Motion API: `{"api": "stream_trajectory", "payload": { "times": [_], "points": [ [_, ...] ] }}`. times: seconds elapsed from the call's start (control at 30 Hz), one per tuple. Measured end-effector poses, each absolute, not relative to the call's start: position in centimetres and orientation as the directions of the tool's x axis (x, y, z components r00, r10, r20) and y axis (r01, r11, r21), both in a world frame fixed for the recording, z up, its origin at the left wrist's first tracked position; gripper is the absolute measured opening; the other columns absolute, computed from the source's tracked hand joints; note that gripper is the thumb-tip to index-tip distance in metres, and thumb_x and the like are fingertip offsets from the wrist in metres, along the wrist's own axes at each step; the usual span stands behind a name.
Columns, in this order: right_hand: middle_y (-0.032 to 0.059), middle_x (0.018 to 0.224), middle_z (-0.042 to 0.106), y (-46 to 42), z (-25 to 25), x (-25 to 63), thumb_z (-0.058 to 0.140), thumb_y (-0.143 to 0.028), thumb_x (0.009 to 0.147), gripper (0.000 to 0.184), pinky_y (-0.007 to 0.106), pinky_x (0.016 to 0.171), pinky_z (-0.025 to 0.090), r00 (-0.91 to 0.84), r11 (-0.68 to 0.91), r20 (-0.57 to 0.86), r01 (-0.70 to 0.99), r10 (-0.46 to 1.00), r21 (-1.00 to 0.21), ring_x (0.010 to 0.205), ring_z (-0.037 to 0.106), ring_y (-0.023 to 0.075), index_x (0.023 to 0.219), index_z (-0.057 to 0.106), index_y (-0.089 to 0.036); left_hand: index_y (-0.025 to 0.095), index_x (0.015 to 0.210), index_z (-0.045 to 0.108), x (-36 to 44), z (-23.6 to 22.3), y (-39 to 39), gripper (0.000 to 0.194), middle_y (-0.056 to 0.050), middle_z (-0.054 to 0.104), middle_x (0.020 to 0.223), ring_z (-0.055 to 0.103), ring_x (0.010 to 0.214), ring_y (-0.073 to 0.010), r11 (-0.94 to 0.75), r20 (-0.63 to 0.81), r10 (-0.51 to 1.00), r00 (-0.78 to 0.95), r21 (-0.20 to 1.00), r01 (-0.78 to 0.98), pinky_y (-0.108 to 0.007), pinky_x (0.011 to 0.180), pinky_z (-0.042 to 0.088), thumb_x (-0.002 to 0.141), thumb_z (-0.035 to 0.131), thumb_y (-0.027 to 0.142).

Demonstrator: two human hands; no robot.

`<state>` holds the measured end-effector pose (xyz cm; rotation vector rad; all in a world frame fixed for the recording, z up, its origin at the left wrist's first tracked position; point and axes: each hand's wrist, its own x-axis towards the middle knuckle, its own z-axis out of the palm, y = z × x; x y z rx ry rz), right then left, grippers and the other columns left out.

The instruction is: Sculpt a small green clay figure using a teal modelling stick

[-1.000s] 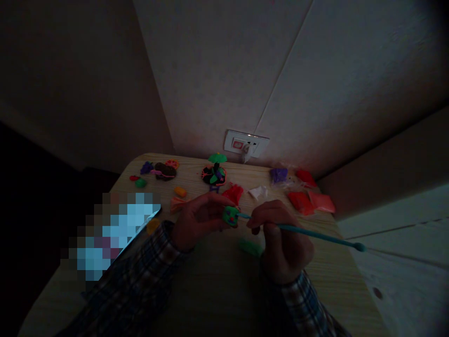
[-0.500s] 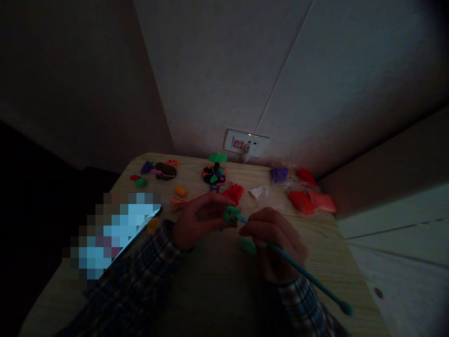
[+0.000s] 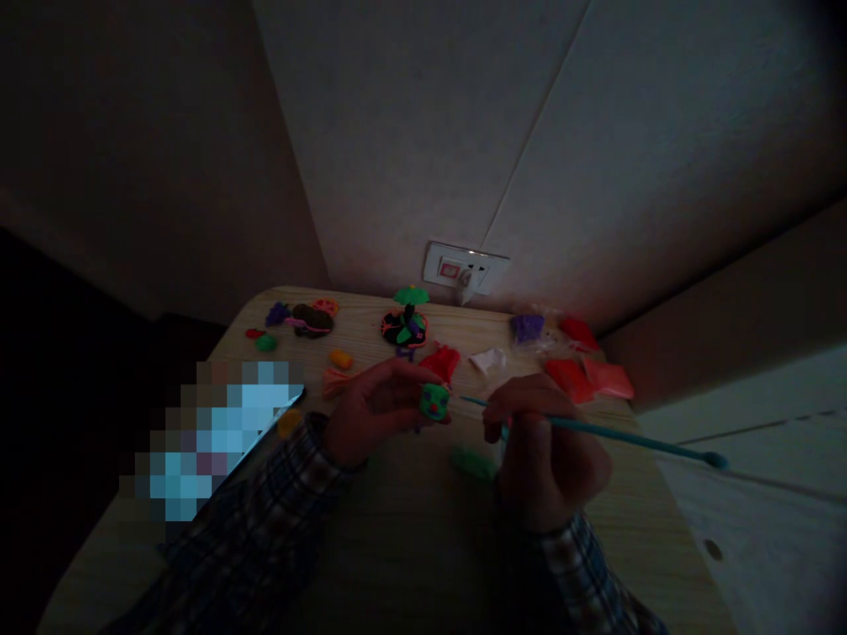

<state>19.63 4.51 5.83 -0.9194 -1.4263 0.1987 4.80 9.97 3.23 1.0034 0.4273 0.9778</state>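
Between the fingertips of my left hand [image 3: 374, 414] is a small green clay head [image 3: 435, 401], with dark eye spots and a red dot in its middle. My right hand [image 3: 546, 450] is closed round a thin teal modelling tool [image 3: 622, 429]. The tool's narrow tip points left at the clay head, a short gap away from it. Below, on the table, lies a green clay lump [image 3: 473, 462], partly hidden by the right hand. Just behind the left hand lies a red piece in wrap [image 3: 440, 362].
On the wooden table [image 3: 595, 547] stand a black clay base with a green umbrella [image 3: 405, 328] and a brown clay piece [image 3: 312, 321]. Clay packets [image 3: 570, 379] lie at the right. A lit phone [image 3: 225, 441] is at the left. The wall socket [image 3: 465, 267] holds a plug.
My right hand has drawn the tool back from the clay head and swung it flatter, its far end rising rightward. The clay head's face now shows more fully.
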Motion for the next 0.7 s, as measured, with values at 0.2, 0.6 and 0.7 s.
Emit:
{"api": "stream_trajectory", "payload": {
  "times": [0.2, 0.6, 0.7],
  "points": [
    [-0.0002, 0.057, 0.054, 4.38, 5.86, 19.35, 0.041, -0.024, 0.092, 0.027, 0.028, 0.049, 0.041, 0.190, 0.628, 0.731, 0.401, 0.655, -0.667, 0.053, 0.052, 0.0134, 0.076, 0.061, -0.019, 0.018, 0.086, 0.066, 4.84, 3.35, 10.01, 0.025, -0.001, 0.071, 0.080, 0.069, 0.073, -0.0162, 0.124, 0.133, 0.848, 0.512, 0.891, -0.437, -0.021, 0.057, 0.053, 0.063, 0.078, 0.017],
    [0.0007, 0.063, 0.060, 4.34, 5.91, 19.43, 0.043, -0.021, 0.092, 0.023, 0.028, 0.052, 0.043, 0.151, 0.655, 0.737, 0.367, 0.659, -0.661, 0.057, 0.055, 0.0136, 0.080, 0.063, -0.019, 0.017, 0.084, 0.066, 4.94, 3.51, 10.02, 0.024, -0.002, 0.072, 0.078, 0.069, 0.072, -0.0164, 0.094, 0.153, 0.853, 0.499, 0.895, -0.435, -0.021, 0.055, 0.053, 0.063, 0.078, 0.017],
    [0.0009, 0.063, 0.061, 4.35, 5.89, 19.47, 0.043, -0.020, 0.092, 0.022, 0.028, 0.053, 0.044, 0.148, 0.659, 0.741, 0.366, 0.655, -0.657, 0.059, 0.055, 0.0135, 0.081, 0.063, -0.019, 0.016, 0.084, 0.066, 4.96, 3.47, 10.04, 0.025, -0.002, 0.071, 0.077, 0.069, 0.072, -0.0165, 0.087, 0.152, 0.854, 0.497, 0.901, -0.425, -0.020, 0.053, 0.052, 0.063, 0.078, 0.018]
  ]
}}
